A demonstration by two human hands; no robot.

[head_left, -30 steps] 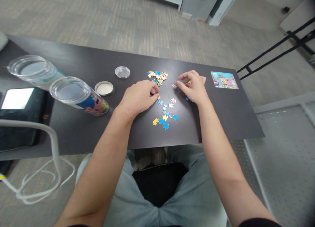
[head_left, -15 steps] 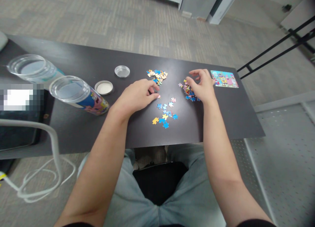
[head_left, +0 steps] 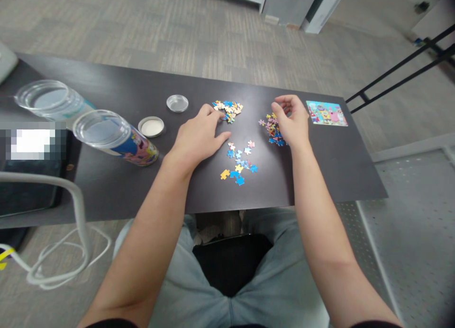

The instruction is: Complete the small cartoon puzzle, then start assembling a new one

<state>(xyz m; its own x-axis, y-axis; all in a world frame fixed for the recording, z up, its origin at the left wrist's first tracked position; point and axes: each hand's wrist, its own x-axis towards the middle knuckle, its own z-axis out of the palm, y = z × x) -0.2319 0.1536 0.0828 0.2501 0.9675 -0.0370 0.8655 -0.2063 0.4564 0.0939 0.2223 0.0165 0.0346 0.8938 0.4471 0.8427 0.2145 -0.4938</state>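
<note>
My left hand (head_left: 199,136) is open with thumb and fingers apart. Its fingertips reach the near left side of the far pile of jigsaw pieces (head_left: 232,108), many showing pale backs. Loose jigsaw pieces (head_left: 240,163), mainly blue with some yellow and pink, lie spread in front of me. My right hand (head_left: 292,119) is curled beside and above a heaped pile of jigsaw pieces (head_left: 272,128), covering its right side. Its thumb and forefinger tips are close together; anything between them is too small to make out.
A colourful picture card (head_left: 327,113) lies right on the dark table (head_left: 209,202). To the left are a clear lid (head_left: 177,103), a pale round lid (head_left: 151,127), a printed clear canister (head_left: 115,136), another canister (head_left: 53,100), a dark device (head_left: 28,186) and a white cable (head_left: 80,209).
My left hand has let go of a pinkish jigsaw piece near the loose ones, opened, and shifted toward the far pile. My right hand's thumb and forefinger have drawn closer together and up slightly.
</note>
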